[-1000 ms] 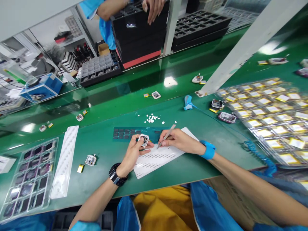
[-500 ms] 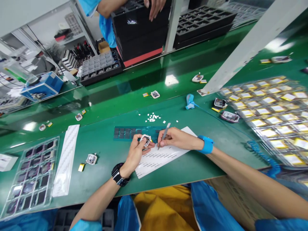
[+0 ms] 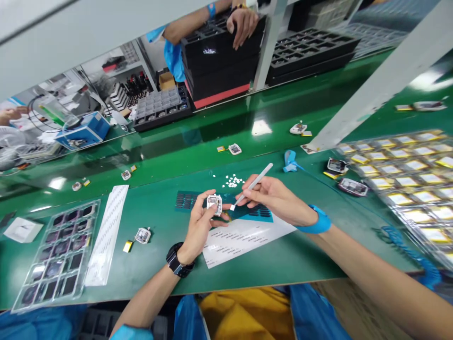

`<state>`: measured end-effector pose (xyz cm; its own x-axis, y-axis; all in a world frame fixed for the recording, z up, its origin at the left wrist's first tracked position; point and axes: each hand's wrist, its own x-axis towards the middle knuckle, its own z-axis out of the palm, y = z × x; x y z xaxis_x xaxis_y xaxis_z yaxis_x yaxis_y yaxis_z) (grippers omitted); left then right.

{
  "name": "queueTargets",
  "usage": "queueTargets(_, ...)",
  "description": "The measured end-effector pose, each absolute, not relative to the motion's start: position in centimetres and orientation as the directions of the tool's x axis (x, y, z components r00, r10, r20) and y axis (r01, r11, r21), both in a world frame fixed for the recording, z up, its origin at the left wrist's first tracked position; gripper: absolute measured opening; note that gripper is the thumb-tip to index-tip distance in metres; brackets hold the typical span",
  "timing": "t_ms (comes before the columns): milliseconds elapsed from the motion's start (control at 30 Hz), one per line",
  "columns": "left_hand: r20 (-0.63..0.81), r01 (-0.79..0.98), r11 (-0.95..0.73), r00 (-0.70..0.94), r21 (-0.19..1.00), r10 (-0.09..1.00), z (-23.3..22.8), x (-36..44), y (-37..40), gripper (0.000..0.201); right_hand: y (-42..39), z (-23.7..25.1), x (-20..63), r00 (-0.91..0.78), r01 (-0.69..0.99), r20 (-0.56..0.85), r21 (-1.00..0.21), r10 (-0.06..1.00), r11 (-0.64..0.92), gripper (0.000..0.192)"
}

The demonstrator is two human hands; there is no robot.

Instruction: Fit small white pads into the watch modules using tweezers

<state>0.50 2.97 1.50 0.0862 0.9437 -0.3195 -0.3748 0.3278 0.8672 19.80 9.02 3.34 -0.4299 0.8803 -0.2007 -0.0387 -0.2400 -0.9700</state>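
Observation:
My left hand [image 3: 198,222] is closed on a small white watch housing [image 3: 214,203] with its electronics showing, the thumb over its lower edge. In my right hand [image 3: 274,196] is a pair of metal tweezers [image 3: 261,174], held like a pen. A tiny white square piece [image 3: 232,207] is at the tweezers' tip, just right of the housing and apart from it. Under both hands lie a teal sheet of dark strips [image 3: 261,214] and a white printed sheet [image 3: 244,241]. Loose white bits [image 3: 233,181] are scattered beyond my hands.
Trays of yellow-edged battery packs [image 3: 417,179] stand right, with two dark housings [image 3: 353,187] beside them. A blue coiled cord [image 3: 421,264] trails there. Left are a clear tray of dark screens [image 3: 56,255] and another housing [image 3: 143,235]. A co-worker's hand [image 3: 242,23] rests on black trays [image 3: 222,66].
My right hand has lifted the tweezers off the printed sheet, and a white piece now shows at their tip. My left hand has turned the housing more face-up. The camera view has shifted.

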Motion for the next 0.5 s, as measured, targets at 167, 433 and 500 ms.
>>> queueTargets(167, -0.284, -0.469, 0.243, -0.016, 0.849, 0.959, 2.0, -0.1, 3.4, 0.031, 8.3, 3.6, 16.4, -0.308, -0.205, -0.035, -0.973, 0.951, -0.103, 0.040)
queueTargets(433, -0.251, -0.594, 0.163, -0.067, 0.788, 0.966, 2.0, 0.1, 3.1, 0.027, 6.0, 1.0, 14.3, -0.084, -0.197, 0.108, -0.976, 0.991, 0.090, 0.035)
queueTargets(500, -0.238, -0.614, 0.145, -0.073, 0.776, 0.968, 2.0, 0.2, 2.9, 0.027, 5.8, 0.7, 14.3, -0.089, -0.186, 0.110, -0.978, 0.990, 0.092, 0.034)
